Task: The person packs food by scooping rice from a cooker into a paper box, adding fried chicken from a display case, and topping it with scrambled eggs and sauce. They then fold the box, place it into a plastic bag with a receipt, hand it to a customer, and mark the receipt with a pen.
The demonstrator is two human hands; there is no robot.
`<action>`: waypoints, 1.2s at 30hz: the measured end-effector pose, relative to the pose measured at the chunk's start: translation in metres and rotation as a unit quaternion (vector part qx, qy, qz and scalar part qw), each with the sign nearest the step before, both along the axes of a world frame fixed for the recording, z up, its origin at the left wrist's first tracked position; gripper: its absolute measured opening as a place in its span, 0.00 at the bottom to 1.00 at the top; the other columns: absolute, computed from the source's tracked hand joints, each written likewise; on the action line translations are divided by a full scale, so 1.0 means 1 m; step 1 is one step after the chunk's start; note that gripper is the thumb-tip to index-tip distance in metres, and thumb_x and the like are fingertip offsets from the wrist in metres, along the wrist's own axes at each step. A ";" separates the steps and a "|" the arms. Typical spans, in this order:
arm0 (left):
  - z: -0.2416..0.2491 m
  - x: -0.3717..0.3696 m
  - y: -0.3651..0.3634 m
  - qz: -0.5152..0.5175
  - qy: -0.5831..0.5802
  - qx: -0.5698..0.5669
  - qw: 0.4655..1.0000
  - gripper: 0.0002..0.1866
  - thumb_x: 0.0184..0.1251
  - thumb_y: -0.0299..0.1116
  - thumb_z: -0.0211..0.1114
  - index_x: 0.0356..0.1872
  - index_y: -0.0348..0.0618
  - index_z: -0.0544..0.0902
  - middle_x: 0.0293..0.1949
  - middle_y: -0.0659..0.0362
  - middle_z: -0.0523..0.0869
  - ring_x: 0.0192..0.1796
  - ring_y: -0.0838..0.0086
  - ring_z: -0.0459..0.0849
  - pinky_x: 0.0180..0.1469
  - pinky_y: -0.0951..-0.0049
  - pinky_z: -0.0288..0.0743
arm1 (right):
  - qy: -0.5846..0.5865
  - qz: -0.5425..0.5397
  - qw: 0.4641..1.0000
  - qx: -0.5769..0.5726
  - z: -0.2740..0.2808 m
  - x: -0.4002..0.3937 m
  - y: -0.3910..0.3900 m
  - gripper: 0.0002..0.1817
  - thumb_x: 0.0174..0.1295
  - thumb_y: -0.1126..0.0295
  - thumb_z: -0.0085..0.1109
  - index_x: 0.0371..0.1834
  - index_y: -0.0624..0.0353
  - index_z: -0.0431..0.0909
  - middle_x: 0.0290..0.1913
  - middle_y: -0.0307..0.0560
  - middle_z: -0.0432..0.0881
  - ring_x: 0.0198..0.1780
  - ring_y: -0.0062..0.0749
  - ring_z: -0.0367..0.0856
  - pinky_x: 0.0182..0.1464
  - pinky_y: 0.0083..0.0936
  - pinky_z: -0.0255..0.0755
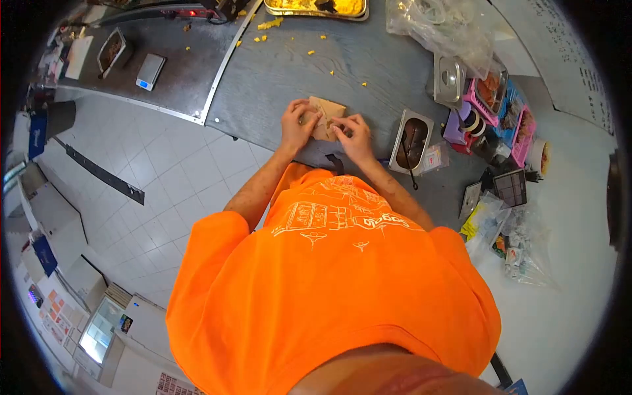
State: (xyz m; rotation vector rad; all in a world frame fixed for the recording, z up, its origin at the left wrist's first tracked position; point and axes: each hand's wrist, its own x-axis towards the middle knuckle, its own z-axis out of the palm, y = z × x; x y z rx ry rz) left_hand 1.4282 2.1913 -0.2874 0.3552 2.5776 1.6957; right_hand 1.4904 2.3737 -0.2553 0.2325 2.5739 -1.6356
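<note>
A small light-brown packet (327, 107), roughly square and paper-like with darker marks, lies at the front edge of the grey worktop (289, 72). At its left side is my left hand (299, 125), fingers curled and thumb pressed on the face of the packet. My right hand (353, 137) grips the lower right edge with bent fingers, and the tips meet on its surface. To the right of my right hand sits a metal pan (395, 158) of dark brown sauce (411, 135) with a long-handled utensil in it.
A foil-coloured tray (316, 8) of yellow food stands at the back, with yellow crumbs scattered before it. Clear plastic bags (438, 26), a lidded metal container (449, 80) and pink baskets (523, 135) crowd the right. A digital scale (151, 69) rests on the left counter.
</note>
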 end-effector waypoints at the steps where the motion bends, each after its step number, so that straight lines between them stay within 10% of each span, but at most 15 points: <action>1: 0.013 0.006 0.000 0.003 -0.002 -0.001 1.000 0.17 0.49 0.33 0.75 0.38 0.39 0.80 0.53 0.48 0.76 0.50 0.57 0.80 0.50 0.64 0.77 | 0.017 0.006 0.999 0.032 0.006 -0.007 0.005 0.15 0.51 0.72 0.67 0.44 0.53 0.83 0.50 0.48 0.71 0.40 0.30 0.76 0.37 0.25 0.72; 19: 0.009 0.020 0.004 0.014 -0.087 0.040 0.995 0.07 0.60 0.28 0.66 0.35 0.34 0.85 0.53 0.54 0.79 0.60 0.65 0.76 0.52 0.71 0.76 | 0.004 0.108 0.989 -0.104 -0.037 -0.052 0.009 0.11 0.49 0.64 0.71 0.31 0.57 0.84 0.51 0.49 0.71 0.55 0.41 0.69 0.58 0.35 0.64; 28: 0.016 0.004 -0.002 0.044 -0.272 0.111 0.955 0.11 0.51 0.28 0.72 0.34 0.33 0.84 0.54 0.55 0.73 0.47 0.71 0.80 0.45 0.72 0.80 | 0.229 0.025 0.962 0.146 -0.034 -0.033 -0.025 0.09 0.63 0.70 0.53 0.42 0.63 0.73 0.51 0.57 0.70 0.52 0.52 0.68 0.55 0.43 0.62; 36: 0.045 0.000 0.002 0.018 -0.265 0.035 0.963 0.11 0.50 0.35 0.71 0.34 0.40 0.88 0.52 0.53 0.76 0.53 0.65 0.78 0.54 0.66 0.73 | 0.228 0.002 0.963 0.147 -0.030 -0.031 -0.035 0.09 0.67 0.70 0.47 0.47 0.60 0.70 0.51 0.58 0.70 0.51 0.53 0.68 0.55 0.44 0.61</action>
